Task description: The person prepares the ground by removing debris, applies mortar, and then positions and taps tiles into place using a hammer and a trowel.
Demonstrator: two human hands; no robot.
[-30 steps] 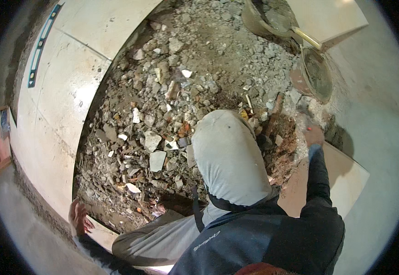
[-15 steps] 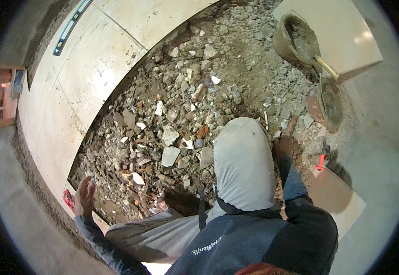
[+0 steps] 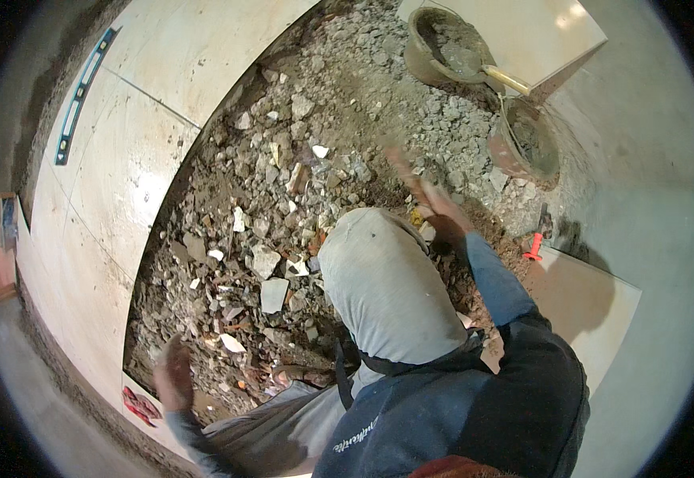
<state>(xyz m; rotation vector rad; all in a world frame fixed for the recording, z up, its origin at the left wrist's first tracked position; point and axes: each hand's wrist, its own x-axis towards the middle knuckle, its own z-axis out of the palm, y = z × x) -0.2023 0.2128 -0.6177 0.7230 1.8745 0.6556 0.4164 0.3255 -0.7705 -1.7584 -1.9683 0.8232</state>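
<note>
My left hand (image 3: 173, 376) is raised over the left edge of the rubble bed (image 3: 227, 207), fingers apart and holding nothing. My right hand (image 3: 444, 211) reaches over the bed just right of my knee (image 3: 391, 287), its fingers partly smeared by motion. From it a blurred brown, stick-like shape (image 3: 401, 169) points up and left over the grey gravel; its kind cannot be made out. Broken white tile pieces (image 3: 274, 295) and stones lie in front of my knee.
Large cream tiles (image 3: 132, 175) border the left, bearing a blue spirit level (image 3: 82, 95). A red object (image 3: 140, 405) lies near my left hand. Two buckets (image 3: 443, 56) of grey mix, an orange-handled tool (image 3: 533, 247) and a loose tile (image 3: 586, 311) are at right.
My right hand has moved up and left from beside my knee, over the gravel. My left hand stays raised at the left edge. The view has shifted to the right.
</note>
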